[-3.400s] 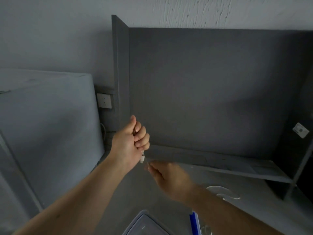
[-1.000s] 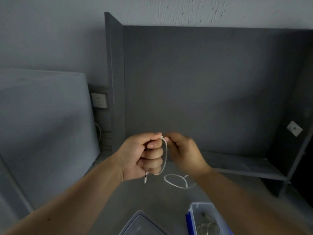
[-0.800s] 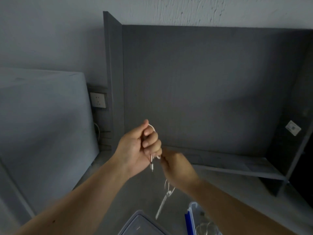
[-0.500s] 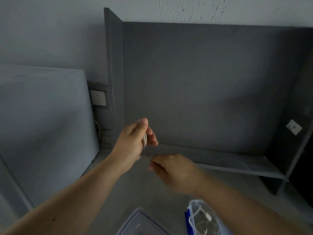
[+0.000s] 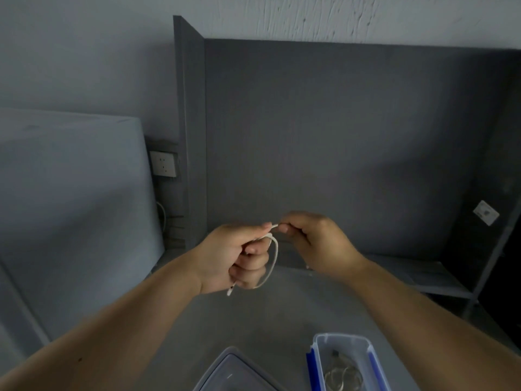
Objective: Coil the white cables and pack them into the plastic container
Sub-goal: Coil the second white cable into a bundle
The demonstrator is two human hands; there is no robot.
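Note:
A thin white cable (image 5: 274, 258) loops around the fingers of my left hand (image 5: 236, 258), which is clenched on it above the grey desk; one plug end pokes out below the fist. My right hand (image 5: 315, 244) pinches the cable's top end beside my left thumb. The clear plastic container (image 5: 318, 359) with blue clips sits at the bottom right, with a coiled cable (image 5: 342, 378) lying inside.
The container's clear lid (image 5: 234, 371) lies at the bottom centre. A dark grey desk back panel (image 5: 338, 142) and a low shelf (image 5: 423, 275) stand behind my hands. A wall socket (image 5: 163, 163) is at the left.
My right hand rose from below to meet my left hand, laying another loop of cable around the left fingers. The view tilted down, showing more of the container.

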